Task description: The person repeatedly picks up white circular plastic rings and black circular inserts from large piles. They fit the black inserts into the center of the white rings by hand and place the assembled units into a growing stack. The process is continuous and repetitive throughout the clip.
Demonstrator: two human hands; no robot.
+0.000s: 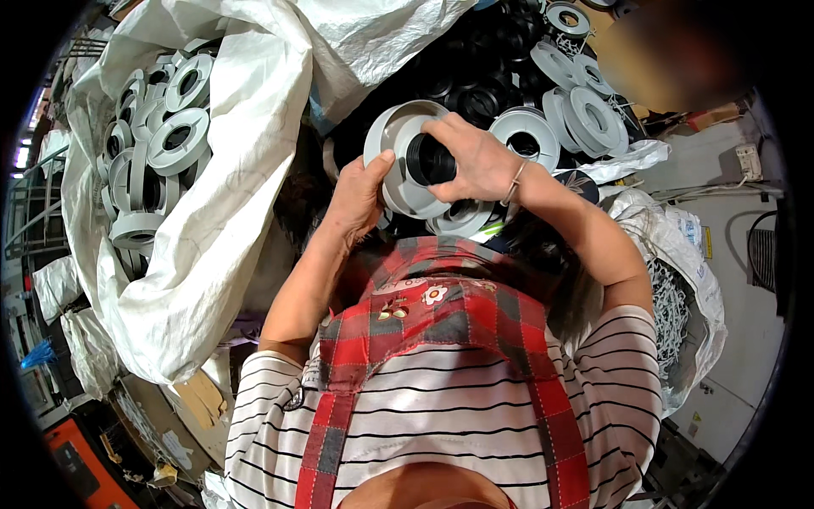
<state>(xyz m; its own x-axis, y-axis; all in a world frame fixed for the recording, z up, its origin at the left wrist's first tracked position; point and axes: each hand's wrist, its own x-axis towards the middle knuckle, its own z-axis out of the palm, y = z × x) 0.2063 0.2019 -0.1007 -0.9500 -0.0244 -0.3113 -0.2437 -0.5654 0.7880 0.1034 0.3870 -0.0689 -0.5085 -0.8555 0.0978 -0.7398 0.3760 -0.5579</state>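
Observation:
In front of my chest I hold a light grey plastic flanged ring [397, 136], tilted. My left hand [358, 193] is closed on its left rim, thumb on the near face. At its centre sits a ribbed black ring [421, 161]. My right hand [482, 159] curves round this black ring with thumb and fingers, gripping it at the grey ring's opening. Whether the black ring is fully seated cannot be told. Just below and to the right lie more grey rings [526, 136], partly behind my right hand and wrist.
A large white sack [254, 161] at the left holds many grey rings [180, 142]. Black rings [479, 97] are heaped beyond my hands, with grey rings [593, 119] at the far right. Another sack [708, 310] of grey strip scraps [668, 318] stands by my right elbow.

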